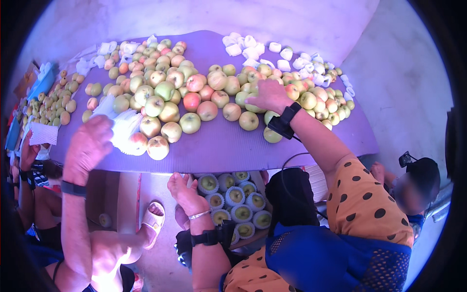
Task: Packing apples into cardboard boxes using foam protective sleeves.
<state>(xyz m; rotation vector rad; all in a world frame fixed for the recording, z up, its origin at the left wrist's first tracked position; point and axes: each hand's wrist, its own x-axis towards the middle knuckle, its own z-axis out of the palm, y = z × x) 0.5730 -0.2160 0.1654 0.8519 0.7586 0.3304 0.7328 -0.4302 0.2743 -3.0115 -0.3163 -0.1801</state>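
My right hand (270,96) reaches over the pile of apples (217,80) on the table, its fingers bent around a green apple among the others; the hand partly hides that apple. Lower down, my left hand (187,193) is just off the table's front edge, palm turned up, fingers loosely apart with nothing seen in them. Beside it stands a box of apples in white foam nets (235,195), set in rows. Both my wrists carry black straps with small devices. Loose red-and-green apples lie around my right hand.
A co-worker's hand (90,143) is at left beside a bundle of white foam nets (125,127). Another hand (29,150) holds a white foam net at far left. Loose foam nets (249,47) lie along the back. At right is another person (421,187).
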